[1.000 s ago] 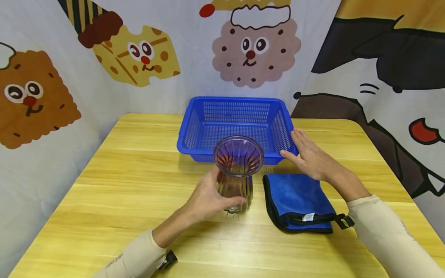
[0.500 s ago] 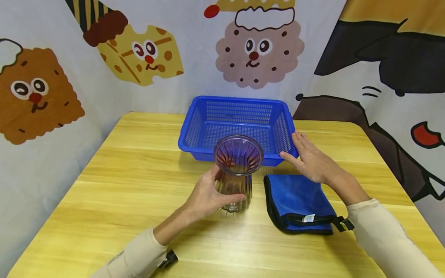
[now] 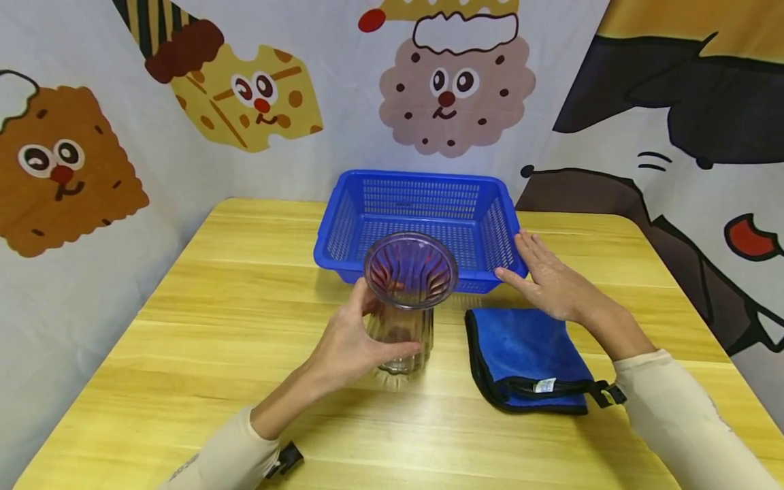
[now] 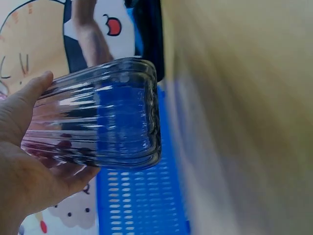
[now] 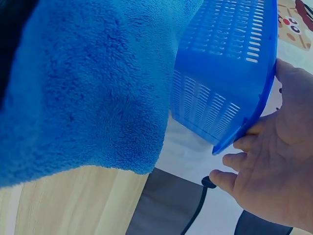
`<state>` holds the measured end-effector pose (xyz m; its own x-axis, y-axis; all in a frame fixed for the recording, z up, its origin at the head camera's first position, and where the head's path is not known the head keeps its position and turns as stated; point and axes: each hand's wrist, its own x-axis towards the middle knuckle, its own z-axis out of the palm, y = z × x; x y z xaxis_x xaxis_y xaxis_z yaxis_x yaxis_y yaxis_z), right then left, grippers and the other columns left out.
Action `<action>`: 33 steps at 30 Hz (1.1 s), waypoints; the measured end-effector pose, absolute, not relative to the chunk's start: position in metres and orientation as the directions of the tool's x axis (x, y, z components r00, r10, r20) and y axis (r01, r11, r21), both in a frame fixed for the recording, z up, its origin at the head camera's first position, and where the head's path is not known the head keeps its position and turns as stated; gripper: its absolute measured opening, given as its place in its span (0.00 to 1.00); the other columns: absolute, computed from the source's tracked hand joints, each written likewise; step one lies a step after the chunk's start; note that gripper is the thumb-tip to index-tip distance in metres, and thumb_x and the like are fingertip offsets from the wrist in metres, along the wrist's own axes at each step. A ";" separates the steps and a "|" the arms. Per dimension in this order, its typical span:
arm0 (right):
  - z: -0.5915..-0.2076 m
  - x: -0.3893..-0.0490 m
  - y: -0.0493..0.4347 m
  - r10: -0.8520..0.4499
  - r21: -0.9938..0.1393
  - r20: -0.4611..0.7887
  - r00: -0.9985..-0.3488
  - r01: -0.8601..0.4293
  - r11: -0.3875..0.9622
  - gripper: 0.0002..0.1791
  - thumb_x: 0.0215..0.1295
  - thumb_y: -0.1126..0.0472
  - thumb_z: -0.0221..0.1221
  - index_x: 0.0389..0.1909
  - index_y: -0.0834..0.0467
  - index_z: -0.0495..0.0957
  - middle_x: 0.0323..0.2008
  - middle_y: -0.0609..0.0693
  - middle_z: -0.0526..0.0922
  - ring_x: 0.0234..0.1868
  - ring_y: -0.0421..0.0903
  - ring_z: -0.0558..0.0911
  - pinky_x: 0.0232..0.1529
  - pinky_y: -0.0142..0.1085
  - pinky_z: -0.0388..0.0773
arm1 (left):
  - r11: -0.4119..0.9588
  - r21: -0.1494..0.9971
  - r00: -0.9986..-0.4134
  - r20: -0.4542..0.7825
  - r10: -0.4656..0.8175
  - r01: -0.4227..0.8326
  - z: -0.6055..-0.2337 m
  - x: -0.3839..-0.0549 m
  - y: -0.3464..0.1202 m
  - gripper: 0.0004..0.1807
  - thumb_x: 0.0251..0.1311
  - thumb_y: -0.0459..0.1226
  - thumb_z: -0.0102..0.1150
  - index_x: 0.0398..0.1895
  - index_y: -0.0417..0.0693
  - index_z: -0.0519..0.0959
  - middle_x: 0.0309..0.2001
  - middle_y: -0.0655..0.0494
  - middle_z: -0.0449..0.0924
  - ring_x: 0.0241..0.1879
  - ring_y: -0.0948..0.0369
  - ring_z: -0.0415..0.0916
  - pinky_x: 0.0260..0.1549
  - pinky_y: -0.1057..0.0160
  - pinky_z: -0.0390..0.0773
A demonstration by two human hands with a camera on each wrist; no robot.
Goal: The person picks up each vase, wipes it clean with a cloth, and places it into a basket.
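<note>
My left hand (image 3: pixel 339 348) grips a clear, ribbed glass vase (image 3: pixel 412 323) with a flared, purplish rim. The thumb crosses its near side and the other fingers reach around behind, partly seen through the glass. It stands upright in front of a blue plastic basket (image 3: pixel 335 264); I cannot tell whether its base (image 4: pixel 152 115) touches the table. At the basket's right front corner, my right hand (image 3: pixel 554 284) touches the rim with its fingers extended. In the right wrist view, those fingers (image 5: pixel 237 161) lie along the outside of the rim.
A folded blue cloth (image 3: pixel 527 347) with black edging lies right of the vase, below the right hand. The wooden table (image 3: pixel 202 327) backs onto a cartoon-printed curtain (image 3: pixel 349 102). Black straps hang at both sleeves.
Over the last half second, my left hand and the vase have shifted slightly left. The right hand, basket and cloth stay in place.
</note>
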<state>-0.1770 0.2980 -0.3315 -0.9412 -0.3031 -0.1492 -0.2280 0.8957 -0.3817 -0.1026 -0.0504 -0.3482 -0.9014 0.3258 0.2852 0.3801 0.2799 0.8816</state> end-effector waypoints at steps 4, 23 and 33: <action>-0.332 -0.177 0.299 -0.299 -0.390 -0.155 -0.942 -0.219 0.894 0.53 0.75 0.30 0.41 0.80 0.63 0.32 0.80 0.60 0.30 0.78 0.60 0.30 0.74 0.66 0.35 | 0.275 0.841 -0.864 0.366 0.345 0.466 -0.338 -0.104 -0.056 0.55 0.37 0.38 0.88 0.72 0.54 0.64 0.56 0.59 0.80 0.50 0.61 0.77 0.44 0.57 0.83; -0.335 -0.179 0.303 -0.306 -0.424 -0.151 -0.940 -0.218 0.879 0.52 0.75 0.30 0.41 0.80 0.60 0.31 0.81 0.57 0.28 0.78 0.57 0.28 0.74 0.67 0.34 | 0.328 0.742 -0.808 0.497 0.317 0.585 -0.302 -0.117 -0.074 0.52 0.40 0.39 0.86 0.74 0.53 0.69 0.64 0.58 0.77 0.61 0.59 0.75 0.58 0.53 0.79; -0.337 -0.179 0.304 -0.310 -0.440 -0.143 -0.940 -0.220 0.871 0.52 0.76 0.31 0.42 0.80 0.60 0.30 0.80 0.56 0.27 0.78 0.57 0.27 0.73 0.68 0.33 | 0.487 0.593 -0.760 0.579 0.296 0.641 -0.283 -0.127 -0.080 0.50 0.38 0.45 0.87 0.70 0.53 0.74 0.59 0.54 0.81 0.57 0.57 0.78 0.51 0.50 0.82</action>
<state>-0.1786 0.3040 -0.3368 -0.9400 -0.3098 -0.1431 -0.2201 0.8708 -0.4395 -0.1273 -0.0805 -0.2834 -0.7599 0.2958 0.5788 0.6412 0.4874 0.5927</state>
